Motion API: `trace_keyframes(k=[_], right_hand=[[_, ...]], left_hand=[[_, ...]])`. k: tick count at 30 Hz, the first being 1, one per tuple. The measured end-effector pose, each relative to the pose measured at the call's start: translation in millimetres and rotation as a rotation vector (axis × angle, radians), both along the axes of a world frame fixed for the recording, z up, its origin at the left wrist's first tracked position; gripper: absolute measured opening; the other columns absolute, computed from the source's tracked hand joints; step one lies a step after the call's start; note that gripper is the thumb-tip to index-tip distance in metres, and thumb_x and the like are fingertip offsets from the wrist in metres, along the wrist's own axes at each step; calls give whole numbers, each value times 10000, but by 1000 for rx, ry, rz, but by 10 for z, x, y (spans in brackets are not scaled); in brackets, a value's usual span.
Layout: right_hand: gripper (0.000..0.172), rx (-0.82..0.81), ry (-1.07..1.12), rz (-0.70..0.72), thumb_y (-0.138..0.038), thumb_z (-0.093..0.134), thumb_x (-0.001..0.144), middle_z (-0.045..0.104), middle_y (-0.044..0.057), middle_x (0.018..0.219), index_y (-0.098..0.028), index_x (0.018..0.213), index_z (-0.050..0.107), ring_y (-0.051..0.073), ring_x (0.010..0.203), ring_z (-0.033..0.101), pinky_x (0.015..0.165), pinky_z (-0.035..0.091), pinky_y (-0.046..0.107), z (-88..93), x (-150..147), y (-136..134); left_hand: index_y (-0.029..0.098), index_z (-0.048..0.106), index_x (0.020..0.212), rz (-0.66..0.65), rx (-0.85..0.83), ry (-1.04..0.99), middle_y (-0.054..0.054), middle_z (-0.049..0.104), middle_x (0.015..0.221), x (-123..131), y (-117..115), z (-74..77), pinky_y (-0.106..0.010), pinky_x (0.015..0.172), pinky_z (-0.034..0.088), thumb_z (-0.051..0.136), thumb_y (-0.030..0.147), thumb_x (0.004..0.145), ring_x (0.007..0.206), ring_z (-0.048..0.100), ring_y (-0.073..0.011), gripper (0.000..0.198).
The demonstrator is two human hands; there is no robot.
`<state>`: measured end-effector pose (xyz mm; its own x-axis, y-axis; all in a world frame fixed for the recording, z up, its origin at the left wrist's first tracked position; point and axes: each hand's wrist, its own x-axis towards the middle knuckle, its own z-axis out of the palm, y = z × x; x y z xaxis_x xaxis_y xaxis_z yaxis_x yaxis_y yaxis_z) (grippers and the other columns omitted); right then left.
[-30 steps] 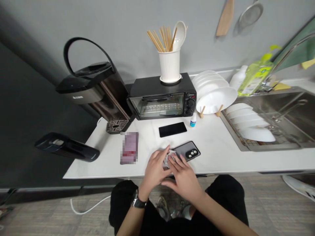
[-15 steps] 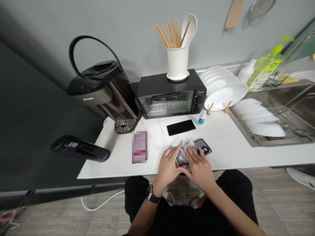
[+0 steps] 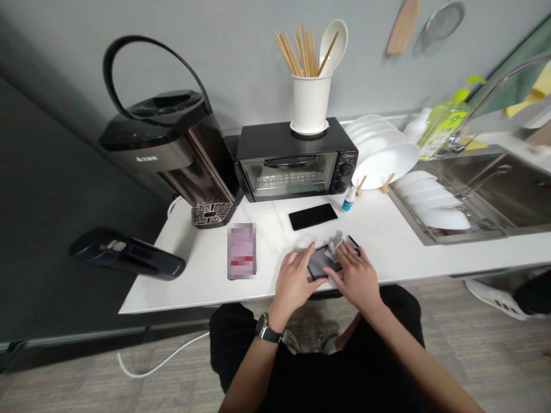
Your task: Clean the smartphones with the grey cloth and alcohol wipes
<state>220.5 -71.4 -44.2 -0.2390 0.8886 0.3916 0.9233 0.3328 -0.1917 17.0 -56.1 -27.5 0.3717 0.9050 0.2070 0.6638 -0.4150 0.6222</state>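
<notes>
A grey phone case with a black rim (image 3: 317,263) lies near the front edge of the white counter. My left hand (image 3: 295,282) grips its left end, thumb at the near edge and index finger at the far edge. With bent fingers, my right hand (image 3: 358,280) presses a crumpled whitish tissue (image 3: 334,243) onto the right part of the case and covers much of that end. Just beyond lies a black smartphone (image 3: 313,217), screen up. A small white and blue bottle (image 3: 348,198) stands to the right of the phone.
A black toaster oven (image 3: 297,166) carries a white cup (image 3: 310,103) of chopsticks. Left are a water dispenser (image 3: 172,137), a dark flask (image 3: 129,255) and a pixelated pink packet (image 3: 241,251). Plates (image 3: 385,166) and a sink (image 3: 508,195) are at right. Another person's shoe (image 3: 495,298) shows.
My right hand and the tissue have slid right across the case, baring its left and middle part. The tissue looks more bunched. My left hand stays at the left end. The view has shifted slightly.
</notes>
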Motion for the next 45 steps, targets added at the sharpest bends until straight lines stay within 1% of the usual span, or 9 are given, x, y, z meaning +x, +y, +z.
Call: trace_keyframes(k=[5,12,20,24,28,32,36,39,45], right_hand=[[603,-107,51,290,-574,511,1029,628,154,1453,-135,1438,570,294,1391,556,1217,346,533,78,-274,-266],[515,-22,-8,29,-462,470,1069,597,170,1482,-123,1446,559,323,1382,563,1196,341,593,30,386,-110],[504,-78,141,291,-508,569,1015,679,165,1381,-125,1334,642,295,1359,585,1205,379,529,45,-344,-243],[379,-79,106,291,-423,531,1050,710,114,1346,-202,1332,656,269,1343,606,1231,316,566,59,65,-285],[405,-10,48,99,-415,488,1069,696,138,1364,-176,1364,628,299,1359,591,1227,292,585,0,441,-83],[560,18,78,31,-532,533,1024,661,226,1381,-91,1358,619,361,1361,574,1180,364,588,-27,83,21],[554,-66,124,253,-529,568,1007,670,192,1383,-125,1383,610,323,1368,573,1199,365,563,23,-316,-184],[464,-107,118,323,-474,558,1027,691,131,1372,-187,1386,617,281,1360,588,1226,331,561,51,-115,-283],[496,-23,-4,78,-465,503,1053,631,182,1441,-132,1410,592,336,1385,560,1217,299,614,24,414,-56]], left_hand=[[272,256,1629,-1,21,39,-91,624,1411,-34,-41,-17,-470,1074,468,783,251,856,1238,551,-299,935],[296,266,1620,29,26,36,-71,623,1432,25,-43,-29,-487,1109,435,859,365,806,1253,542,-300,1009],[248,241,1637,-28,10,70,-106,625,1387,-2,-44,-4,-468,1057,469,777,285,861,1217,552,-309,944],[291,233,1635,8,3,62,-77,606,1445,14,-65,-10,-502,1108,426,833,344,822,1252,533,-319,1012],[309,228,1633,-1,7,38,-55,625,1431,44,-45,-6,-495,1125,412,858,400,799,1238,542,-304,1049],[286,263,1623,-4,22,26,-54,623,1429,39,-26,-9,-473,1121,424,836,353,817,1236,531,-297,991],[249,252,1631,3,16,50,-92,613,1415,17,-45,-14,-466,1072,463,774,269,851,1219,538,-307,938],[268,245,1632,33,-4,55,-83,613,1421,20,-64,-11,-475,1067,461,797,276,833,1224,540,-310,972],[313,257,1625,29,13,28,-50,629,1424,51,-27,-14,-497,1105,418,845,390,811,1224,540,-309,1008]])
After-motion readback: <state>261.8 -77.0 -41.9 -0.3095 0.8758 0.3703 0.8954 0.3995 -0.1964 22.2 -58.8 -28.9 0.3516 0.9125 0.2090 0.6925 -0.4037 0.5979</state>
